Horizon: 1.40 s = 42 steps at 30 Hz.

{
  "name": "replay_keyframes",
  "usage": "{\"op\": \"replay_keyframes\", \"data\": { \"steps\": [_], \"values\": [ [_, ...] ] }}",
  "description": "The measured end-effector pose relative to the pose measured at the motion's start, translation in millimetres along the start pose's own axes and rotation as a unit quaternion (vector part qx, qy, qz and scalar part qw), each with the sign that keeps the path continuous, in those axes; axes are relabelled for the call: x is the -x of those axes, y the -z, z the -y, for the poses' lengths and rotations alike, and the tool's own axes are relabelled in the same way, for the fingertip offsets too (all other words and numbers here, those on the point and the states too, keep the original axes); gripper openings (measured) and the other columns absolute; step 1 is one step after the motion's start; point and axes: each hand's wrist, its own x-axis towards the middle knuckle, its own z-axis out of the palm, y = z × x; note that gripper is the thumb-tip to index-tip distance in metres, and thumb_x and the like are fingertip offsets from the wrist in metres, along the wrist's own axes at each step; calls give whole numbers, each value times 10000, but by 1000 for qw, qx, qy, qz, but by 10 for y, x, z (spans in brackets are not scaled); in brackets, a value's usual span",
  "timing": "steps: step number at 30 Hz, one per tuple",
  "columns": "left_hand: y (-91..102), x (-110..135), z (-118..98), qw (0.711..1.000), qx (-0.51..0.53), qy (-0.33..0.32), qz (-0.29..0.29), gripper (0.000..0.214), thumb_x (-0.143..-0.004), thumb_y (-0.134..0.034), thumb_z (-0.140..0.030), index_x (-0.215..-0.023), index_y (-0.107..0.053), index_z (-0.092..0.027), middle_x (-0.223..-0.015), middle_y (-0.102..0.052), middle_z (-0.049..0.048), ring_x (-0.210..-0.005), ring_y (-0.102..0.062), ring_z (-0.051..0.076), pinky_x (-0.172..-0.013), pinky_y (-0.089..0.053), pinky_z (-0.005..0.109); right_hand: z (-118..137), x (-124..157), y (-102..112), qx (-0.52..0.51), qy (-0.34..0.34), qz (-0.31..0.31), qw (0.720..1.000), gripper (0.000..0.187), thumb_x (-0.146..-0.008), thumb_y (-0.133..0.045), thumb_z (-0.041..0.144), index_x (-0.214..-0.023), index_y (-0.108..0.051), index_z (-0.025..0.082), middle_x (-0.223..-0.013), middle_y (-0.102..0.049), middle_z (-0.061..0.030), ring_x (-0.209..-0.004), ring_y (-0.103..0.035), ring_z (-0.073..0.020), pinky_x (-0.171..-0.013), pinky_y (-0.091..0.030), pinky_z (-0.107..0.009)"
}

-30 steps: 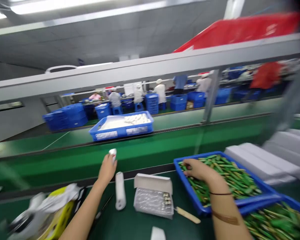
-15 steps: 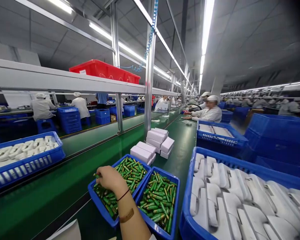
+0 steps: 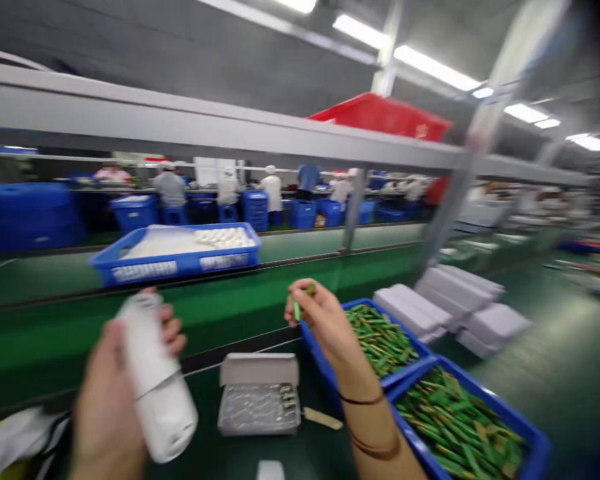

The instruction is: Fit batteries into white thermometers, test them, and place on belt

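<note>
My left hand (image 3: 113, 393) grips an elongated white plastic device (image 3: 155, 380) with a seam across its middle, tilted in the air at the left. The picture is blurred, so its details are unclear. My right hand (image 3: 325, 320) pinches a green battery (image 3: 297, 308) between thumb and fingers; whether more are in the grip I cannot tell. Under and beside my right wrist stand a blue bin of green batteries (image 3: 380, 337) and a second blue bin of green batteries (image 3: 460, 427). Between my hands, an open white box (image 3: 259, 427) on the bench holds several small metallic pieces at its right side.
White cartons (image 3: 460, 300) are stacked beyond the bins. A blue crate (image 3: 180, 263) of white parts sits across the green belt (image 3: 260, 280). A strip (image 3: 323, 419) lies beside the open box. A metal post (image 3: 455, 193) and a shelf with a red bin (image 3: 380, 117) stand ahead; people work behind.
My view has swung left. My right hand has lifted out of the far battery bin with a green battery. My left hand with the white device has come into view.
</note>
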Motion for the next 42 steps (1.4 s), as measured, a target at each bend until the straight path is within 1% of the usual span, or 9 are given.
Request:
{"op": "replay_keyframes", "data": {
  "steps": [6,11,15,18,21,25,28,36,42],
  "values": [
    [-19,-35,11,998,54,-18,-4,274,-954,-303,-222,-978,-565,-147,-748,-521,30,-505,-447,72,-421,-409,158,97,343,-566,37,-1,126,991,184,-941,-494,382,-898,-554,214,-594,-490,40,-534,-467,-104,-536,-383,-238],
    [-27,18,35,998,60,-18,7,267,-953,-325,-257,-922,-565,-143,-761,-513,24,-509,-425,63,-431,-405,151,-90,603,-877,191,131,76,970,101,-948,-486,289,-894,-552,234,-692,-601,-6,-588,-569,-136,-535,-428,-250],
    [-20,-10,10,996,80,-29,-16,277,-955,-322,-276,-907,-564,-150,-745,-507,18,-494,-417,59,-417,-386,140,-237,599,-946,383,387,110,832,91,-917,-484,125,-925,-521,208,-646,-577,-9,-551,-512,-143,-509,-353,-271],
    [6,-48,-18,994,88,-52,-37,309,-954,-314,-281,-836,-562,-141,-726,-489,16,-498,-415,58,-419,-386,137,-226,565,-939,475,451,173,735,131,-891,-468,68,-908,-543,174,-585,-521,-2,-531,-435,-148,-501,-283,-291],
    [24,-49,-47,994,85,-68,-21,339,-956,-303,-292,-794,-555,-133,-743,-486,21,-504,-413,55,-427,-393,137,-171,560,-934,429,382,221,788,137,-933,-406,124,-896,-517,196,-631,-510,1,-557,-419,-144,-511,-273,-279],
    [5,14,-72,992,79,-78,60,260,-939,-360,-306,-865,-561,-160,-746,-482,12,-482,-380,51,-402,-373,123,-139,567,-975,217,30,279,935,116,-952,-440,280,-851,-406,232,-658,-423,48,-567,-378,-112,-522,-293,-233],
    [-13,53,-74,990,81,-77,88,219,-930,-394,-317,-927,-564,-178,-744,-481,8,-484,-378,54,-397,-370,115,-134,555,-995,97,-105,287,947,253,-926,-481,420,-805,-368,228,-670,-350,54,-604,-326,-112,-548,-289,-232],
    [-9,13,-32,990,100,-87,48,315,-957,-278,-253,-897,-567,-142,-767,-509,31,-536,-442,67,-452,-405,144,33,460,-759,188,46,178,965,335,-937,-431,472,-747,-538,218,-836,-439,-39,-800,-449,-189,-701,-383,-295],
    [-23,30,17,991,75,-102,44,274,-918,-318,-219,-1066,-543,-167,-779,-529,38,-565,-461,91,-486,-418,178,80,478,-762,137,52,129,981,278,-893,-550,426,-713,-583,217,-705,-469,0,-623,-440,-133,-536,-356,-233]
  ]
}}
